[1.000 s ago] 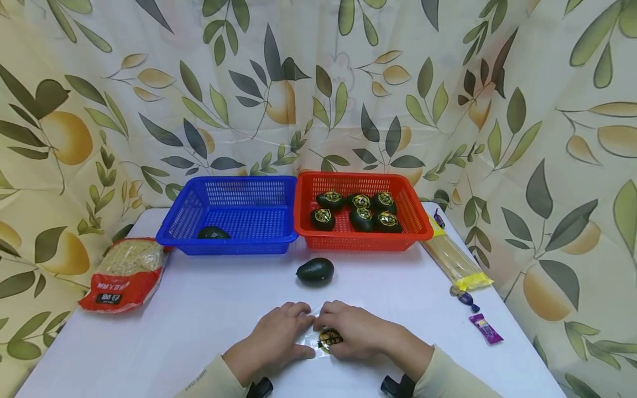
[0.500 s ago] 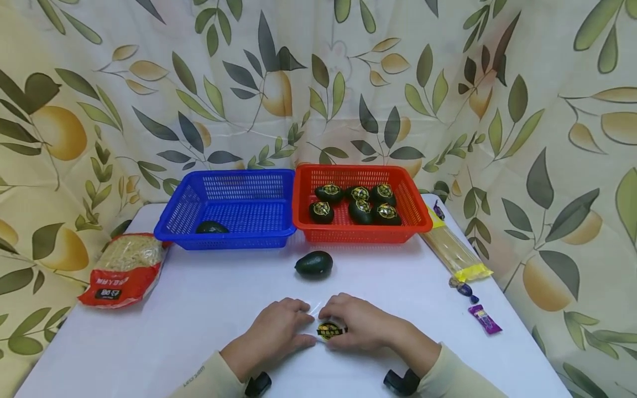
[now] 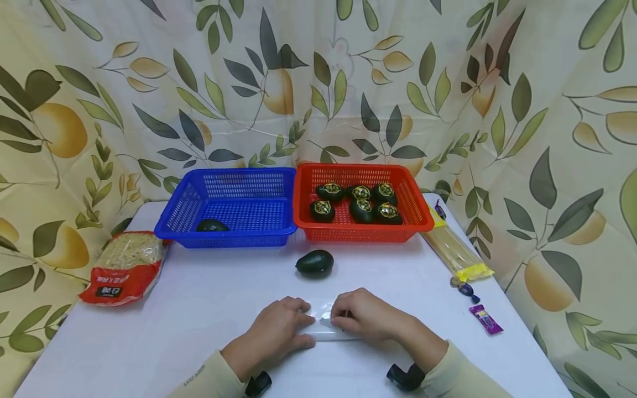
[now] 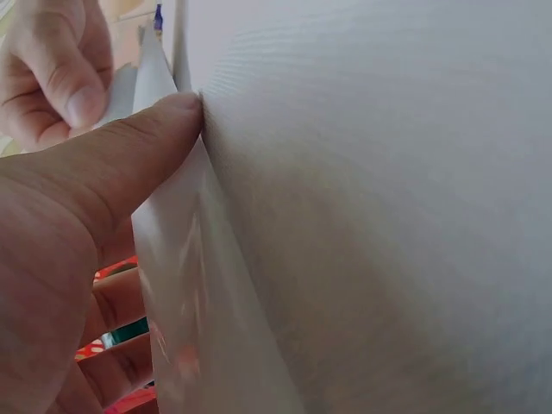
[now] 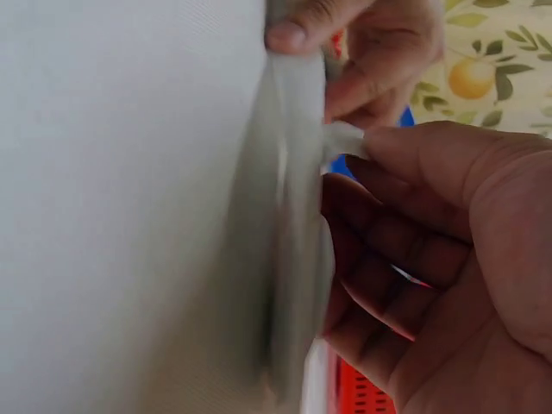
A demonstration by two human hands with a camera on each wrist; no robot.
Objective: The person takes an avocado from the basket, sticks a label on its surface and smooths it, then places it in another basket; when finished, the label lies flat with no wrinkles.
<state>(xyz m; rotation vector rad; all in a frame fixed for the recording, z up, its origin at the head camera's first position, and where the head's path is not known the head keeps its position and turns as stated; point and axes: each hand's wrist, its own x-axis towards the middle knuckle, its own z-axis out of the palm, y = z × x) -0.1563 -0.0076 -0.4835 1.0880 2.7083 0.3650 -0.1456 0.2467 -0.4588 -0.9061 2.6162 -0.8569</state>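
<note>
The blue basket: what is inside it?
Inside the blue basket lies one dark avocado, near its front left corner. The front wall covers the lower part of the avocado and a strip of the floor, so anything small there cannot be seen.

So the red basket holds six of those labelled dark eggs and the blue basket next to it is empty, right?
Not quite. The red basket does hold six labelled dark eggs, but the blue basket is not empty: one dark, unlabelled egg lies in its front left part. The head view shows it.
</note>
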